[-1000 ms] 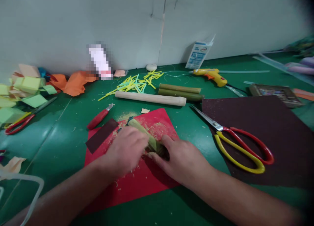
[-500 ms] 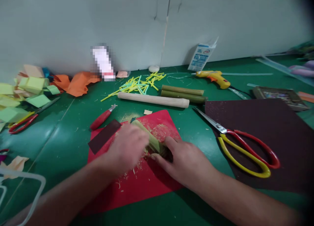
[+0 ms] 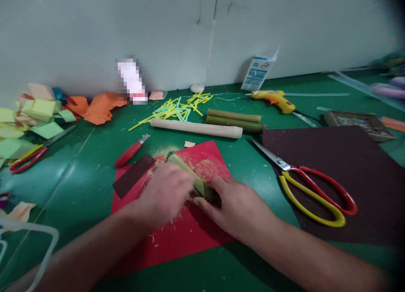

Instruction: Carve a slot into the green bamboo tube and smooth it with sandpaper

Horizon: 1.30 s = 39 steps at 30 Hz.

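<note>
A short green bamboo piece (image 3: 190, 170) lies slantwise over a red sheet (image 3: 171, 250) strewn with pale shavings (image 3: 207, 167). My right hand (image 3: 245, 205) is closed around its near end, thumb and fingers on either side. Slightly blurred, my left hand (image 3: 169, 188) is curled against the bamboo's left side. What sits in its fingers is hidden. Left of it, a dark brown strip (image 3: 134, 176) rests across the red sheet's edge, and a red-handled knife (image 3: 131, 152) lies beyond.
Large scissors (image 3: 303, 188) rest on dark brown sheets (image 3: 341, 157) at right. Behind lie a peeled pale stick (image 3: 196, 128), green bamboo lengths (image 3: 234, 122), yellow straw pieces (image 3: 172, 110) and a yellow glue gun (image 3: 278, 100). Folded papers (image 3: 41, 110) and another pair of scissors (image 3: 30, 159) are at left.
My left hand has shifted slightly right and down along the bamboo. The right hand keeps its hold. The whole view has moved a little.
</note>
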Motion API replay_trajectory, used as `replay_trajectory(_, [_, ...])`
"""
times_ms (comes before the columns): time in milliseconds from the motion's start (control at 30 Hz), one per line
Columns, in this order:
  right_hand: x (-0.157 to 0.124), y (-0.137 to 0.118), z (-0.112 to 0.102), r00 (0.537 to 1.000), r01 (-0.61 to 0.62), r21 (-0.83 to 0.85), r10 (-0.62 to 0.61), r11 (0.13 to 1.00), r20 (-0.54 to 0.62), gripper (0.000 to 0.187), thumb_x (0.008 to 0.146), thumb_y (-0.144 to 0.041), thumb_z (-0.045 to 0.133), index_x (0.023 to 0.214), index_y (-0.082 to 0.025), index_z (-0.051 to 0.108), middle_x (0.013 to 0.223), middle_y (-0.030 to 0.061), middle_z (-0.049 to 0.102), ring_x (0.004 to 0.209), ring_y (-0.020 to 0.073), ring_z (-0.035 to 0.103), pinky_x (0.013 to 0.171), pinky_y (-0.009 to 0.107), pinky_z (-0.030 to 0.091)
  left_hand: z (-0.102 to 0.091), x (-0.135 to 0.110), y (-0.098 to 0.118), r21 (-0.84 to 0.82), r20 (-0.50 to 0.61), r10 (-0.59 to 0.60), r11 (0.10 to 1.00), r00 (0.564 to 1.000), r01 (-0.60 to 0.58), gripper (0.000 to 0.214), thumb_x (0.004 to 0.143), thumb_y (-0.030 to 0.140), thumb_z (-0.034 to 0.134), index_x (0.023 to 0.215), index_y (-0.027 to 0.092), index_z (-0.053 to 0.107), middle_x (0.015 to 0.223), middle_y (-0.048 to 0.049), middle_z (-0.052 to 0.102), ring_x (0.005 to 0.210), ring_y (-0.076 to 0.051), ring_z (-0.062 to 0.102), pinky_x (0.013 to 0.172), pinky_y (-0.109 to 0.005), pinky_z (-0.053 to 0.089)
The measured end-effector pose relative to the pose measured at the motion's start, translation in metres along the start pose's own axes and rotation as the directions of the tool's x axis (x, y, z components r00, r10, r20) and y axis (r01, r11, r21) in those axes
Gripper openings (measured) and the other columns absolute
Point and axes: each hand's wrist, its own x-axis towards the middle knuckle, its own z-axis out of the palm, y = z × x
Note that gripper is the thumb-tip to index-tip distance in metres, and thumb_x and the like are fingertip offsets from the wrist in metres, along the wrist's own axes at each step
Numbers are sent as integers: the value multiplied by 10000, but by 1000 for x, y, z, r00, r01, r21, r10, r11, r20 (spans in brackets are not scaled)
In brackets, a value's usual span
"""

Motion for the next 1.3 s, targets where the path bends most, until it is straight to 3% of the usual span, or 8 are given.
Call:
replay_trajectory(67, [1, 0, 0, 1000, -3, 5, 3, 1000, -2, 317, 819, -517, 488, 775, -204, 512, 648, 29, 617, 553, 181, 560, 483, 261, 180, 1, 0, -1, -43, 25, 64, 997, 998, -63, 257, 920, 192, 393, 904, 146, 645, 893, -55, 676, 818, -178, 562, 790, -353, 431])
replay_trajectory(167, [1, 0, 0, 1000, -16, -11, 16, 1000, -11, 367, 823, -562, 462, 794, -201, 522, 634, 36, 613, 542, 187, 554, 478, 261, 170, 0, 0, -5, 41, -82, -93, 994, 992, 96, 213, 905, 197, 441, 892, 157, 650, 886, -54, 676, 823, -186, 565, 775, -371, 424])
replay_trajectory(333, [1, 0, 1, 1000, -4, 3, 4, 1000, 4, 327, 821, -527, 485, 796, -202, 517, 626, 26, 608, 535, 174, 543, 472, 260, 163, -2, 2, -5, -29, -7, 88, 996, 996, -88, 248, 923, 202, 404, 875, 163, 644, 892, -44, 681, 802, -177, 562, 774, -356, 429])
replay_trajectory(433, [0, 0, 0, 1000, -16, -4, 16, 1000, -4, 341, 815, -541, 485, 792, -202, 517, 619, 22, 598, 522, 168, 529, 471, 259, 164, -2, 2, -6, 20, -91, -81, 996, 993, 83, 169, 894, 191, 482, 888, 161, 648, 878, -52, 674, 823, -188, 562, 780, -371, 429])
replay_trajectory(767, [-3, 3, 1, 998, 49, 79, -45, 996, -47, 260, 773, -456, 562, 830, -208, 505, 755, 21, 603, 619, 173, 549, 517, 266, 257, -2, 0, -5, -56, -67, -102, 994, 992, 98, 151, 882, 166, 520, 968, 166, 644, 919, -44, 670, 877, -179, 568, 817, -361, 448])
replay_trajectory(1000, [-1, 2, 2, 1000, -5, 77, 5, 997, 8, 227, 786, -424, 553, 777, -207, 489, 670, 15, 596, 587, 177, 559, 499, 263, 238, 0, 6, 4, -105, 6, 79, 991, 997, -78, 238, 921, 181, 402, 921, 143, 637, 912, -52, 673, 830, -176, 556, 801, -354, 441])
replay_trajectory(1133, [-2, 1, 1, 1000, -18, 68, 19, 998, -7, 258, 780, -461, 558, 782, -210, 497, 652, 14, 594, 576, 179, 555, 488, 263, 229, -2, 7, -8, 18, -84, -99, 995, 992, 101, 195, 897, 191, 462, 863, 159, 651, 868, -55, 675, 812, -187, 563, 778, -371, 434])
replay_trajectory(1300, [-1, 2, 1, 999, -35, 100, 33, 994, 27, 222, 768, -415, 570, 769, -209, 485, 670, 13, 611, 578, 169, 551, 498, 257, 254, 0, 5, 6, -114, -20, 71, 991, 997, -73, 228, 905, 168, 417, 898, 160, 644, 906, -48, 680, 842, -177, 566, 828, -361, 445])
